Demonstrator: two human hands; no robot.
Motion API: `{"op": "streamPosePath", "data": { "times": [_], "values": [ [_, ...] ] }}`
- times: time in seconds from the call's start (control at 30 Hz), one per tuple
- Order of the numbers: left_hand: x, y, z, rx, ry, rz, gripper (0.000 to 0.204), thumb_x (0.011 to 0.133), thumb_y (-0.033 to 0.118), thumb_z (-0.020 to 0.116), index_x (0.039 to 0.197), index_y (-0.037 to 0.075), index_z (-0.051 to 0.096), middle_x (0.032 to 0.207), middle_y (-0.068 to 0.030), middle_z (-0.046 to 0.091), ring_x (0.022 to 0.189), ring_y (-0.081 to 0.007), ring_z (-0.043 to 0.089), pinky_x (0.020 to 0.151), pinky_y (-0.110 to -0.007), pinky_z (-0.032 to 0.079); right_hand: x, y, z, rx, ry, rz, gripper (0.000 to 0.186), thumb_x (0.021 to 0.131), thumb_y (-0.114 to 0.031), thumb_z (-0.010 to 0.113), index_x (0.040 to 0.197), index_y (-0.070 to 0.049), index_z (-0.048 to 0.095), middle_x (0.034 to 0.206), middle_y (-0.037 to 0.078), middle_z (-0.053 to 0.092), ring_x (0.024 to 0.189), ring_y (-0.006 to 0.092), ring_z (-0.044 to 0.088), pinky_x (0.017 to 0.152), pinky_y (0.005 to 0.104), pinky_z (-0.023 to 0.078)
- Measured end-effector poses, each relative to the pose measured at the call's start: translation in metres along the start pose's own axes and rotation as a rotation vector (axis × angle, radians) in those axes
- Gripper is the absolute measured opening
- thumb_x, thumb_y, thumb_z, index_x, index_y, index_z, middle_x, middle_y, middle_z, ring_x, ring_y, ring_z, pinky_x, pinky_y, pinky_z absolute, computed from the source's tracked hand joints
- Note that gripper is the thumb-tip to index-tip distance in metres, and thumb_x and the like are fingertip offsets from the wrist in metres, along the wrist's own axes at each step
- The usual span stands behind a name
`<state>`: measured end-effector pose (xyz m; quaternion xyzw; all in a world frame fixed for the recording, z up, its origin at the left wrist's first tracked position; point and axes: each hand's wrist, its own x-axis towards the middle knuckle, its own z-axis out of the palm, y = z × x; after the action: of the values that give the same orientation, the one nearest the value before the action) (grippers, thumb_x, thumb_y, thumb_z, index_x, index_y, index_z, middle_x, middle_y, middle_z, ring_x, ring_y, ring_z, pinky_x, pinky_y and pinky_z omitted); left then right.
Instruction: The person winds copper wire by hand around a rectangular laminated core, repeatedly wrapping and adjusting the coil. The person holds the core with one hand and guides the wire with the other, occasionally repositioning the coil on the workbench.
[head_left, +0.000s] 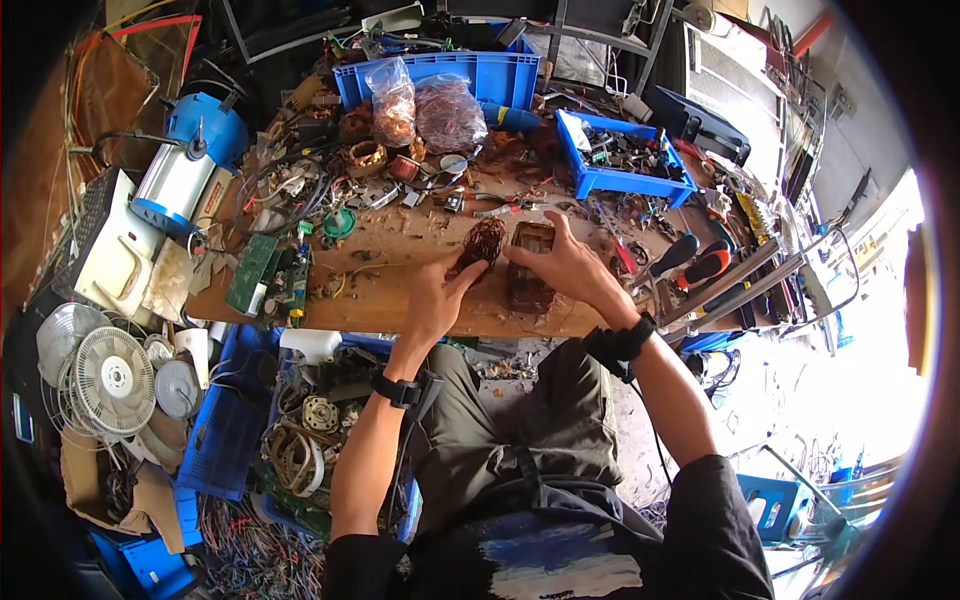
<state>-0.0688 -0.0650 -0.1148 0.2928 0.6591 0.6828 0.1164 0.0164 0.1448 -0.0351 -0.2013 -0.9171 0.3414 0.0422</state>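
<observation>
My left hand (436,300) pinches a bundle of reddish-brown copper wire (482,246) between thumb and fingers, just above the front part of the workbench. To its right, a dark block-shaped coil core (531,292), brownish with a paler inner part, stands on the bench. Over the upper part of this block, my right hand (572,266) spreads its thumb and forefinger apart. Its thumb reaches across the block; whether it presses on it I cannot tell. The other right fingers are partly hidden. Behind both hands lie pliers (494,206) with red-and-dark handles.
Scraps cover the wooden bench (385,305). Beyond are a blue crate (512,80), bags of copper wire (450,112) and a blue tray of parts (640,190). Screwdrivers (703,268) lie right; green circuit boards (254,275) lie left. A fan grille (115,369) stands lower left.
</observation>
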Motion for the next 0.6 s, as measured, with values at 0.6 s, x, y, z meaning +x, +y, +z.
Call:
{"op": "streamPosePath", "data": {
  "times": [0.6],
  "values": [
    [-0.037,0.012,-0.014,0.42,-0.081,-0.019,0.039,0.101,0.02,0.073,0.134,0.0,0.067,0.094,-0.0188,0.079,0.08,-0.0246,0.077,0.071,-0.037,0.06,-0.026,0.037,0.048,0.629,0.032,-0.468,0.108,0.082,-0.006,0.086,0.168,-0.007,0.021,0.161,0.02,0.042,0.149,0.0278,0.043,0.124,0.0415,0.036]
  ]
}}
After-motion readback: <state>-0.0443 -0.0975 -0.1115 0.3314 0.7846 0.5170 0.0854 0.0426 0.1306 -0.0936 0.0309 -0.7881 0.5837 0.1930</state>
